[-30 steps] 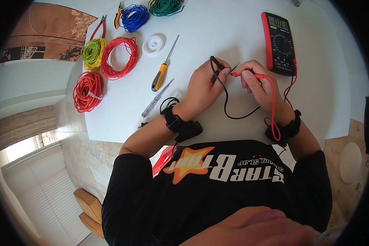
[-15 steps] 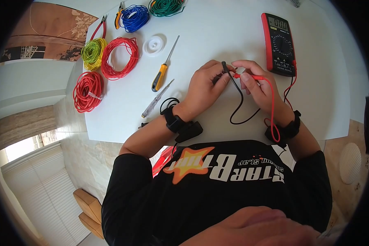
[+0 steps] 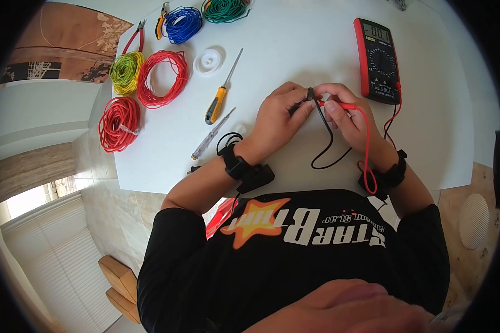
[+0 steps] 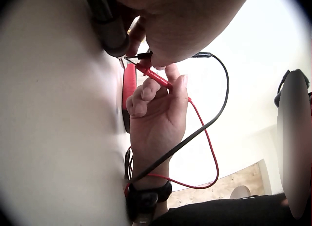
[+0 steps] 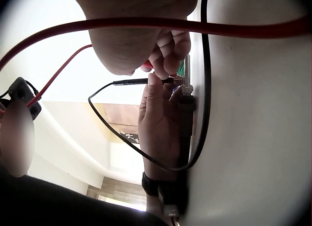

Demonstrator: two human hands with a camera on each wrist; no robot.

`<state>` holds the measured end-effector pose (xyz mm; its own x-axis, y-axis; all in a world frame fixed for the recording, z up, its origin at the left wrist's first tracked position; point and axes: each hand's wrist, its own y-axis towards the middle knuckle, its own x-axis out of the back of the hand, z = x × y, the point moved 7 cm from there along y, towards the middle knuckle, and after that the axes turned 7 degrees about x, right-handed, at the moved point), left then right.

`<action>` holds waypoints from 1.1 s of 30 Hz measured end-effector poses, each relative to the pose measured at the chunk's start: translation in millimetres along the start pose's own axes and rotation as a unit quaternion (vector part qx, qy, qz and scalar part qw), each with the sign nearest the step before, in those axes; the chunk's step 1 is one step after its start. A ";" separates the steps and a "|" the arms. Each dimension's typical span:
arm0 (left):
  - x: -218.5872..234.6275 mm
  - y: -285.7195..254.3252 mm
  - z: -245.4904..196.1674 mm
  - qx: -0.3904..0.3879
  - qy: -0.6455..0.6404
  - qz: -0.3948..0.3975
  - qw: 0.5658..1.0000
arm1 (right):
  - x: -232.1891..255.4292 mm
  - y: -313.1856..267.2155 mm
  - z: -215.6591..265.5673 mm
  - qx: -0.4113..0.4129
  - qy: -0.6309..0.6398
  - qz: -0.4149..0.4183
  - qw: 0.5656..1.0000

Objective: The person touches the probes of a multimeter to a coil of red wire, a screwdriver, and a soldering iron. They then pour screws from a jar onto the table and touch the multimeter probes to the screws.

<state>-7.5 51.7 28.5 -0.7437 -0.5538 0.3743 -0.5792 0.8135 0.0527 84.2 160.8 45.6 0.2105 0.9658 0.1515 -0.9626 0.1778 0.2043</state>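
Observation:
My left hand (image 3: 279, 117) holds the black probe (image 5: 130, 81) between thumb and fingers, along with a dark cylindrical object (image 4: 108, 31) that has metal at its end. The red probe (image 4: 157, 78) is pinched between the thumb and fingers of my right hand (image 3: 351, 121). In the left wrist view both probe tips point at the metal end of the dark object; whether they touch it I cannot tell. A red and black multimeter (image 3: 380, 61) lies beyond my right hand, its display lit with small digits.
A yellow-handled screwdriver (image 3: 216, 105), a clear tester screwdriver (image 3: 212, 135) and a white spool (image 3: 208, 61) lie left of my hands. Farther left are red wire coils (image 3: 118, 124), a yellow-green coil (image 3: 126, 73) and pliers (image 3: 141, 38). Blue (image 3: 183, 25) and green coils (image 3: 225, 8) lie at the back.
The black probe's rear end and its cable have swung right, toward my right hand. The hands have drawn slightly closer together, and the meter digits have changed.

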 end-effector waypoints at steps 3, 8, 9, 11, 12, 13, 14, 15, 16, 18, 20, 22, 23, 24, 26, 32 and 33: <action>-0.3 -0.3 -0.8 -0.001 0.003 -0.001 1.000 | -0.1 -0.3 -0.6 0.002 0.001 0.005 1.000; -0.5 -0.4 0.4 -0.008 0.007 -0.002 1.000 | -0.6 -0.4 1.8 0.000 0.003 0.005 1.000; -0.5 -0.3 -0.6 -0.011 0.009 -0.002 1.000 | -0.6 -0.1 3.3 -0.003 0.003 0.008 1.000; -0.1 -0.2 -2.7 -0.015 0.012 -0.002 1.000 | -1.3 -0.1 2.4 -0.005 0.003 0.012 1.000; -0.5 -0.5 -3.0 -0.009 0.010 0.004 1.000 | -1.5 0.0 3.1 0.020 -0.004 0.007 1.000; -1.0 -0.7 -2.9 -0.004 0.008 0.010 1.000 | -1.4 0.0 4.9 0.045 -0.012 0.002 0.999; -0.9 -0.8 -3.0 -0.004 0.008 0.011 1.000 | -1.3 -0.3 4.3 0.046 -0.012 0.002 0.999; -1.6 -1.1 -3.2 -0.005 0.009 0.015 1.000 | -1.5 -0.9 3.4 0.042 -0.014 0.006 0.999; -2.2 -1.2 -3.3 -0.005 0.010 0.019 1.000 | -2.0 -1.3 2.5 0.038 -0.016 0.010 0.999; -2.7 -1.3 -3.7 -0.015 0.020 0.025 0.999 | -2.1 -0.9 4.0 0.053 -0.018 0.007 0.998; -4.6 -1.2 -2.6 -0.025 0.030 0.031 0.999 | -0.9 -0.1 6.0 0.069 -0.020 0.003 0.997; -4.3 -2.5 -5.3 -0.069 0.025 0.007 0.997 | -2.2 0.2 8.5 0.088 -0.047 0.026 0.995; -3.7 -3.2 -6.0 -0.069 0.025 0.007 0.997 | -1.9 0.3 8.5 0.088 -0.047 0.026 0.995; -5.3 -4.2 -6.1 -0.063 0.037 0.024 0.997 | -2.0 0.5 8.0 0.085 -0.057 0.029 0.994; -7.3 -4.5 -6.0 -0.056 0.050 0.041 0.996 | -3.1 0.9 6.8 0.083 -0.067 0.032 0.994; -7.5 -4.5 -16.8 -0.066 0.062 0.029 0.995 | 12.2 -5.4 0.6 0.100 -0.052 -0.078 0.991; -8.5 -4.3 -17.0 -0.050 0.074 0.045 0.995 | 24.8 -8.3 -3.4 0.077 -0.022 -0.131 0.988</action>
<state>7.1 55.9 40.8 -0.7296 -0.4523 0.5130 -0.4715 0.8760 0.1018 96.7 183.9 44.4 0.4598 0.8805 0.1155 -0.8371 0.3864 0.3872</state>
